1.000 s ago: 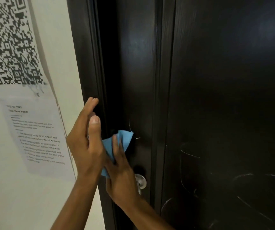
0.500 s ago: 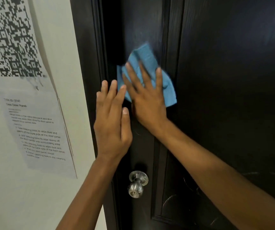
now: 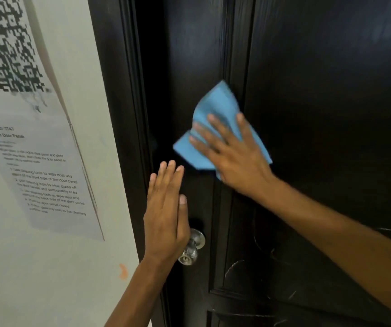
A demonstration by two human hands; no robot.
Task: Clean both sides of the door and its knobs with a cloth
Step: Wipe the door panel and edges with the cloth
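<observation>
A dark brown panelled door fills the right of the view. My right hand presses a blue cloth flat against the door with spread, straight fingers, above the knob. My left hand rests flat on the door's left stile with straight fingers, just left of and partly in front of the silver round knob. The knob sticks out from the door below the cloth.
The dark door frame runs down left of the door. On the pale wall hangs a paper sheet with a QR code and printed text. An orange smudge marks the wall near the frame.
My right hand swept the cloth up from near the knob, then a little down and to the right. My left hand moved from the door frame onto the door and slid down beside the knob.
</observation>
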